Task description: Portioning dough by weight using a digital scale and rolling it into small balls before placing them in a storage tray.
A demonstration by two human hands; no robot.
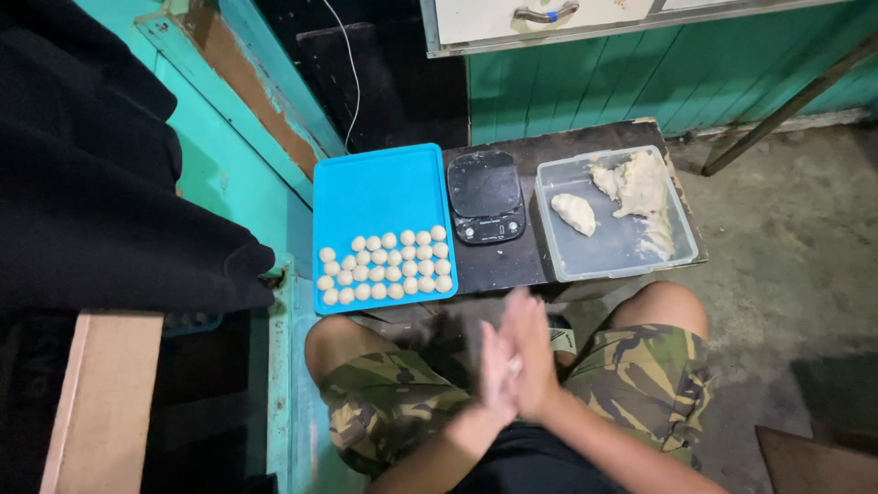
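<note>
My left hand (495,368) and my right hand (535,352) are pressed palm to palm over my lap, with a small pale piece of dough (516,365) just showing between them. Ahead on a low dark table (498,267) lies a blue tray (375,187) holding several small dough balls (389,266) in rows along its near edge. A black kitchen scale (486,196) sits right of the tray. Further right, a clear plastic tub (622,252) holds a dough lump (574,212) and a larger dough mass (633,183).
My knees in camouflage shorts (640,366) flank the table's near edge. A turquoise wooden wall (229,155) and dark cloth (91,183) are on the left. A white drawer with a handle (546,13) hangs above. Concrete floor (796,265) lies to the right.
</note>
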